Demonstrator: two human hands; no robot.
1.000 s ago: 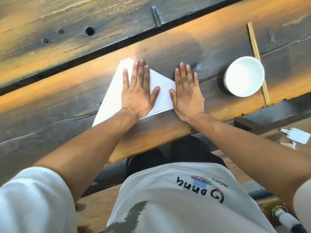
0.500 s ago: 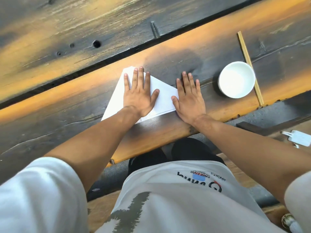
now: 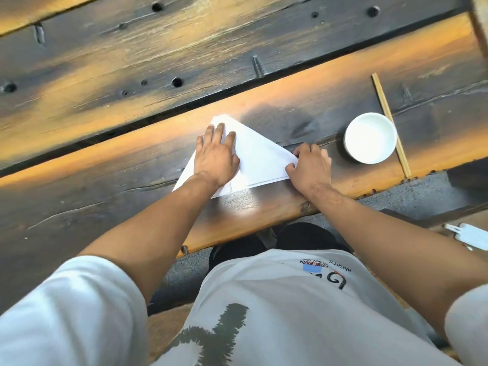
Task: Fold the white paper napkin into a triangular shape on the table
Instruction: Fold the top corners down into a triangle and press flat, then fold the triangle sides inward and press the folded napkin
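Note:
The white paper napkin lies folded into a triangle on the dark wooden table, its apex pointing away from me. My left hand rests flat on the napkin's left half, fingers near the apex. My right hand has curled fingers pinching the napkin's right corner. The napkin's lower left part is hidden under my left wrist.
A white bowl stands to the right of the napkin. Behind it lies a pair of wooden chopsticks. A gap runs between the table planks beyond the napkin. A white tag lies low at the right.
My right hand went from lying flat at the napkin's right edge to curling its fingers around the right corner. My left hand stays pressed on the napkin. The camera view shifted.

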